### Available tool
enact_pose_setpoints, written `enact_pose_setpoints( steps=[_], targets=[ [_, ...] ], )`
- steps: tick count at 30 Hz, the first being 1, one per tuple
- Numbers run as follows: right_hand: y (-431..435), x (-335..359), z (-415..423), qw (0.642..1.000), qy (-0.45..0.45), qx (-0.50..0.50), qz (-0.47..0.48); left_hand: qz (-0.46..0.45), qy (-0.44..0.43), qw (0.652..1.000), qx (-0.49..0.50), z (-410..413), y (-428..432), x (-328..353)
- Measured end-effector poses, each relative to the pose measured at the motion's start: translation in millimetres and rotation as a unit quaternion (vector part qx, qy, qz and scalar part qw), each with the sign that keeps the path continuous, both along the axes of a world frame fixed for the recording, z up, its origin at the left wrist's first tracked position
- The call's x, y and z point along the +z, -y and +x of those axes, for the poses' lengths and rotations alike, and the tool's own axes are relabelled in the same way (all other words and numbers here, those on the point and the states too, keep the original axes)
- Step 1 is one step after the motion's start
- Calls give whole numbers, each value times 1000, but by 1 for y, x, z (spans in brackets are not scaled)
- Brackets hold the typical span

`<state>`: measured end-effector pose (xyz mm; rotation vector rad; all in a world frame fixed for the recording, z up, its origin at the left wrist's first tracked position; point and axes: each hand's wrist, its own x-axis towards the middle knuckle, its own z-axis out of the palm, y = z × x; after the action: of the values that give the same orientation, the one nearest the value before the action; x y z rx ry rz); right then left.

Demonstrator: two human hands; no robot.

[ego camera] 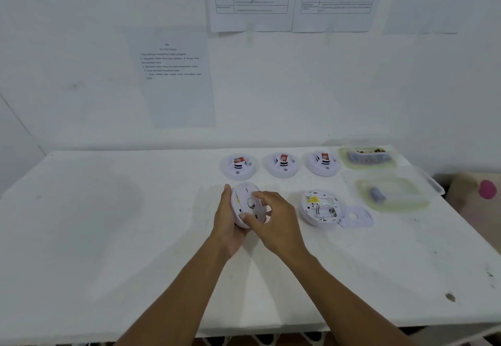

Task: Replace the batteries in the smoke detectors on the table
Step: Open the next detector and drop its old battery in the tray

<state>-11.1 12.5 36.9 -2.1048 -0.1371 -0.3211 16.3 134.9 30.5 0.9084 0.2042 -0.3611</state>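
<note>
My left hand [227,219] grips a white smoke detector [242,196] from its left side and holds it tilted, back side facing me. My right hand [271,217] lies over the detector's back, with fingers curled at its middle where a small battery part shows. A second detector [320,207] lies back-up on the table to the right with its compartment open. Its round cover plate [355,217] rests beside it. Three more detectors [238,166] [282,164] [322,163] stand in a row behind, face up.
The white table [108,223] stands against a wall with printed sheets [176,80]. At the far right a clear tub [367,157] holds several batteries. In front of it a second clear tub [393,195] holds one battery. A pink object [487,189] sits beyond the table's right edge.
</note>
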Motion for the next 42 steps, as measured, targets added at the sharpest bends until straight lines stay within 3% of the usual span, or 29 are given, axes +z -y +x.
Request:
enact_pose_setpoints(
  steps=[7,11,13,17,27,36,42],
  targets=[
    [-5,1,-2,999,18,7,-49,0,-15,999,-36,5,-17,-9],
    [15,9,7,995,73,-7,-70,-28,-21,999,-10,12,-35,-11],
    [30,7,17,988,88,-11,-124,-39,-26,999,-3,16,-46,-11],
    [41,-7,33,972,20,27,-231,-51,-31,998,3,22,-62,-15],
    [30,-15,22,936,-64,87,-336,-72,-37,997,12,22,-66,-15],
    [39,-18,20,954,-54,70,-287,-105,-42,994,-14,18,-58,-10],
    [14,-5,15,988,84,5,-127,-129,-50,990,-6,15,-44,-3]
  ],
)
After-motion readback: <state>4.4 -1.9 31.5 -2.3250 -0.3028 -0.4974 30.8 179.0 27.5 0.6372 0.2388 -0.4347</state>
